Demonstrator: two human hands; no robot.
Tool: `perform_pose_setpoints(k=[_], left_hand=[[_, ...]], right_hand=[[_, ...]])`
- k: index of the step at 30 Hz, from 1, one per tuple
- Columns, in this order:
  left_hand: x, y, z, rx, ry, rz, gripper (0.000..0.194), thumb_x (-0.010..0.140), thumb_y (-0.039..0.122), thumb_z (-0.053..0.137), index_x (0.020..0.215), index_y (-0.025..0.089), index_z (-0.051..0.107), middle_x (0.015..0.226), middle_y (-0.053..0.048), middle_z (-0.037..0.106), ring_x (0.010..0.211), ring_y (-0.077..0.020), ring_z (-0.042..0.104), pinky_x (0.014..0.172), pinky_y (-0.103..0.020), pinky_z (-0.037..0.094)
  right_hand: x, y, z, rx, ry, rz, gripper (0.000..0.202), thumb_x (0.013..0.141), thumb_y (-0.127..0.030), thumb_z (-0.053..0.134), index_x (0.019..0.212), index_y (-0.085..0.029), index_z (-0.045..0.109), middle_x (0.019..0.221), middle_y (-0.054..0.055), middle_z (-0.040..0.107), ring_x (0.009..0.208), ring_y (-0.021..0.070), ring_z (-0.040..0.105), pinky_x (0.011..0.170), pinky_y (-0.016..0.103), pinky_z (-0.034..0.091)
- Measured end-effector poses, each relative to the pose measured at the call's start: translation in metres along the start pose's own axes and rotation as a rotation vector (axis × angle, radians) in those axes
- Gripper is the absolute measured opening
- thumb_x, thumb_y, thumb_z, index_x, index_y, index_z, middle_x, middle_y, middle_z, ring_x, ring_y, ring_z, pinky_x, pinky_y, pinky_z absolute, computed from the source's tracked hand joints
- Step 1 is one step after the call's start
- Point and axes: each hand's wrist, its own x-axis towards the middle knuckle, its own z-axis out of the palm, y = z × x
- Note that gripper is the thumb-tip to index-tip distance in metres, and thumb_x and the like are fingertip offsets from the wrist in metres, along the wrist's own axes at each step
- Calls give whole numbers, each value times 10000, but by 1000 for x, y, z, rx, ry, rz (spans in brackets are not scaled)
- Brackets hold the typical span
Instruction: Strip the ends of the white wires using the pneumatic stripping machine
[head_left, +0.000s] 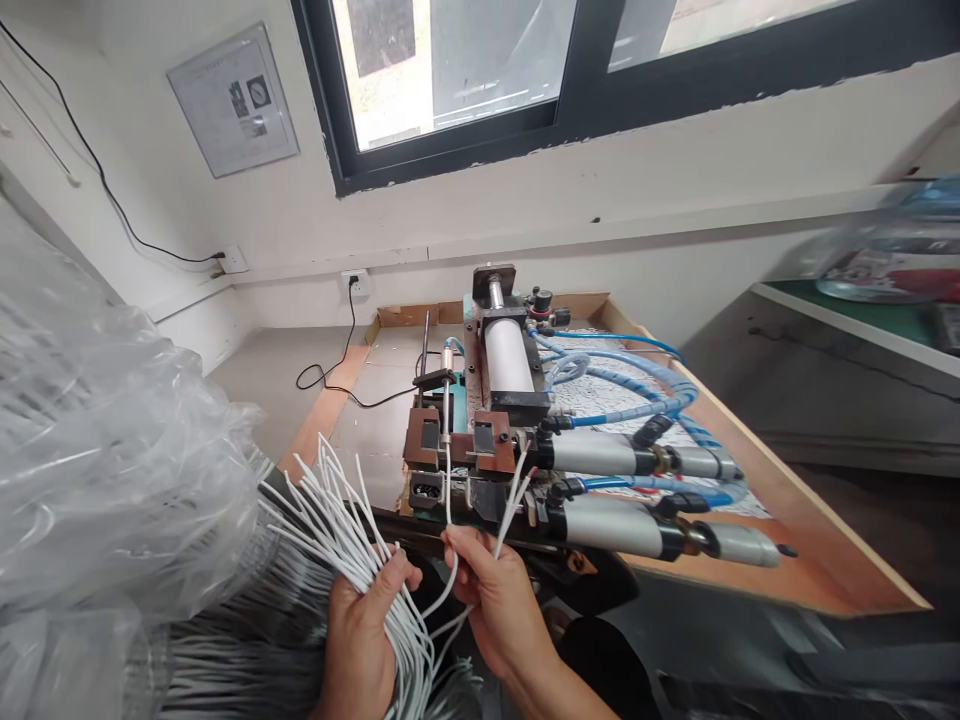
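While a dark-framed window point(495, 60) fills the upper wall, clear plastic sheeting point(112, 460) billows at the left. A wooden-edged tray point(780, 480) holds a machine with metal cylinders point(510, 360), its rim perhaps there to catch scraps. Blue hoses point(679, 395) loop to the right, joined to the cylinders, probably to feed them air. In front, a thick bundle of white cables point(409, 620) fans upward from the left hand point(364, 630), whose fingers are curled around it, thumb across the top, seemingly to keep the strands together. The right hand point(502, 600) pinches a single white cable point(449, 490) between thumb and fingers, apparently to steady its upper end, which reaches the machine's brown blocks point(495, 440). A few loose cables point(513, 495) rise beside those fingers; whether they are gripped, I cannot tell.
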Motion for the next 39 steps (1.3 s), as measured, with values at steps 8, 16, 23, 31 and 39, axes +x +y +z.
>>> perform_pose_setpoints(k=[8, 16, 23, 31, 39], left_hand=[[3, -1, 0, -57, 17, 22, 211, 562, 237, 714, 752, 180, 642, 743, 2, 662, 754, -154, 582, 765, -281, 421], [-1, 9, 13, -68, -39, 4, 306, 551, 204, 716, 848, 179, 648, 842, -16, 674, 822, -174, 594, 777, -272, 429], [1, 9, 11, 14, -61, 58, 185, 584, 245, 691, 744, 164, 650, 706, -11, 664, 690, -164, 598, 672, -265, 450], [-1, 10, 10, 26, -163, 16, 123, 669, 258, 623, 681, 136, 633, 530, 4, 617, 484, -123, 555, 547, -257, 429], [2, 11, 14, -53, -94, -87, 143, 666, 231, 610, 774, 140, 633, 502, 13, 606, 484, -126, 564, 517, -243, 427]], right_hand=[[0, 4, -2, -24, -147, 22, 238, 636, -371, 654, 646, -133, 651, 495, -30, 463, 491, 94, 405, 528, 227, 340], [-10, 12, -20, -381, -522, -36, 255, 658, -385, 631, 766, -165, 700, 597, -21, 473, 500, 85, 335, 481, 211, 267], [-6, 16, -22, -301, -348, -84, 157, 583, -298, 700, 573, -149, 651, 479, -33, 493, 477, 87, 361, 497, 217, 290], [2, 7, -9, -103, -129, -79, 222, 653, -343, 659, 691, -125, 664, 513, -8, 533, 396, 47, 339, 375, 180, 186], [-1, 1, -2, -4, -186, -30, 241, 611, -326, 698, 695, -105, 651, 554, 11, 566, 432, 68, 451, 422, 185, 348]])
